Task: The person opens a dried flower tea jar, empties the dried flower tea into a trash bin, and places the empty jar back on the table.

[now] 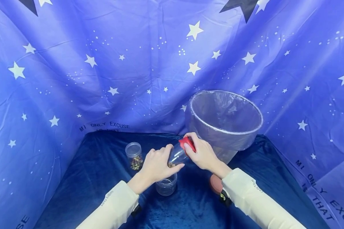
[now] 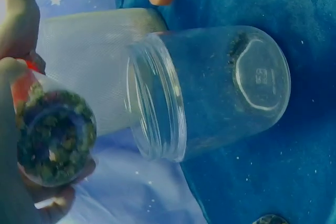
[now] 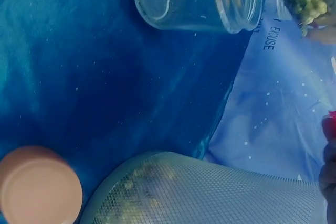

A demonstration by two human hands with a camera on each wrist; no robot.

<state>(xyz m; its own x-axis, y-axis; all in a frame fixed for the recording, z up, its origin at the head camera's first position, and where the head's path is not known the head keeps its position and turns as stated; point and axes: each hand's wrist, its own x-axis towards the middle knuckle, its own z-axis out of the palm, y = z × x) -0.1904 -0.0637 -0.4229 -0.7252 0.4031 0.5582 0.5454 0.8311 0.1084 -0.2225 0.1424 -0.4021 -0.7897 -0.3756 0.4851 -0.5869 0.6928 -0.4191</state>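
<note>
In the head view my left hand (image 1: 156, 163) holds a clear jar (image 1: 177, 156), tilted, with its thumb below and fingers over the top. My right hand (image 1: 202, 153) grips the red piece (image 1: 188, 144) at the jar's upper end; whether it is a cap or a cloth I cannot tell. Dried greenish bits (image 2: 55, 145) show through the jar's bottom in the left wrist view. Below the hands stands an uncovered clear jar (image 1: 166, 188), with a threaded mouth and a few dark specks near its base.
A lidded jar (image 1: 136, 160) of dried bits stands left of my left hand. Behind the right hand is a mesh bin (image 3: 236, 198) lined with a clear plastic bag (image 1: 240, 141). A pinkish-brown round lid (image 1: 216, 183) lies by the right wrist. Dark blue cloth (image 1: 97, 178) covers the table.
</note>
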